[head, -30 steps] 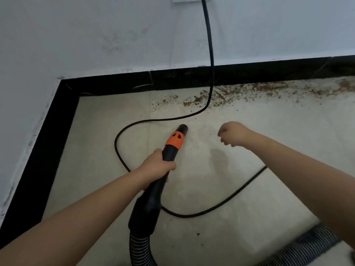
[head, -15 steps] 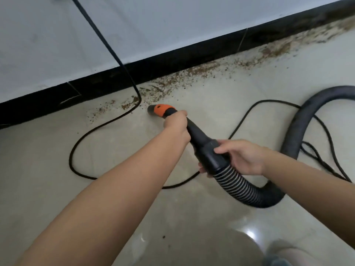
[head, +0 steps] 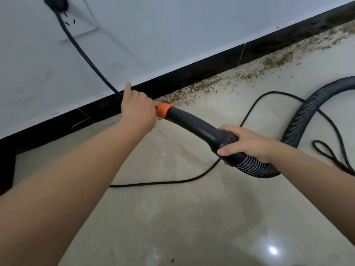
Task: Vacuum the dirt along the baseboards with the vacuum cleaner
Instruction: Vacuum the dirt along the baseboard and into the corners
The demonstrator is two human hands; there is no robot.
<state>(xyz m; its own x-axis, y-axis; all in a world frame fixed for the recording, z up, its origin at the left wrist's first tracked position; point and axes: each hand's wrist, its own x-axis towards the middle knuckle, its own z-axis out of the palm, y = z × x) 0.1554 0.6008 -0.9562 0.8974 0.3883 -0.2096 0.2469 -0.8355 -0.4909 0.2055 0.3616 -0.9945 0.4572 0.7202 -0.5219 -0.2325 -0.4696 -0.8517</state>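
Right hand: wrapped round the dark handle right where the ribbed hose joins it, solid grip.
Left hand: out in front at the orange nozzle tip, covering the very end. One finger sticks up toward the baseboard; can't tell if the rest are gripping the tip or just resting on it.
Nozzle: low, just beside the baseboard, at the near end of the mess.
Dirt: brown crumbs in a band along the foot of the baseboard, running off to the right. Looks like most of it is left to do.
Power cord: hangs from the wall plug, drops behind the left hand, then loops over the floor.
Risk 1: cord sits right by the nozzle, so a sideways sweep could snag or tug it.
Risk 2: fingers near the intake could block the suction.
Risk 3: hose drag could scatter crumbs.
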